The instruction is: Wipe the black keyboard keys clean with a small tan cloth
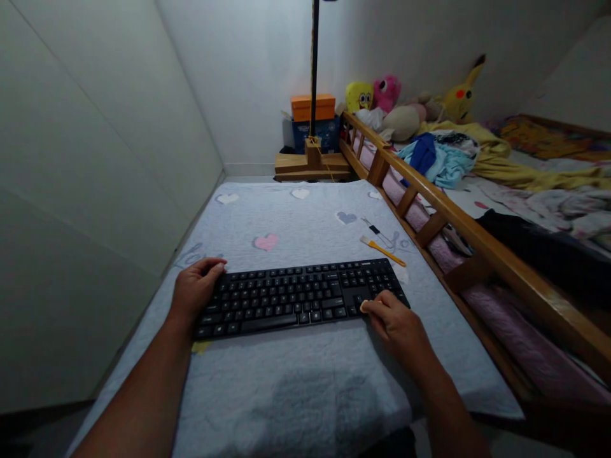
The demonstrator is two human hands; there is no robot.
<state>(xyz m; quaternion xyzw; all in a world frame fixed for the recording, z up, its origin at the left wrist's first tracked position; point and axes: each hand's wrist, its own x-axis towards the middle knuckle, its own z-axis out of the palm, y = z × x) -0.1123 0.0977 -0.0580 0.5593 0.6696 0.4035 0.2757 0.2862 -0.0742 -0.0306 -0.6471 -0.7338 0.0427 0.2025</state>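
A black keyboard (286,296) lies on the light blue, heart-patterned cloth (296,375). At its left end, my left hand (196,283) is closed on the edge, thumb on the upper left corner. Over the arrow keys, my right hand (389,315) is closed in a pinch. A small pale thing (364,306) shows at its fingertips, too small for me to name. Behind the keyboard's right end rest a brush with a yellow handle (386,252) and thin metal tweezers with a black band (375,229). A bit of yellow (201,346) peeks out beneath the lower left corner.
A wooden bed rail (429,191) runs along the right side, with clothes (439,156) and plush toys beyond it. At the back, a black pole (314,70) stands on a wooden base, before an orange box (312,107). A pale wall panel (86,191) borders the left.
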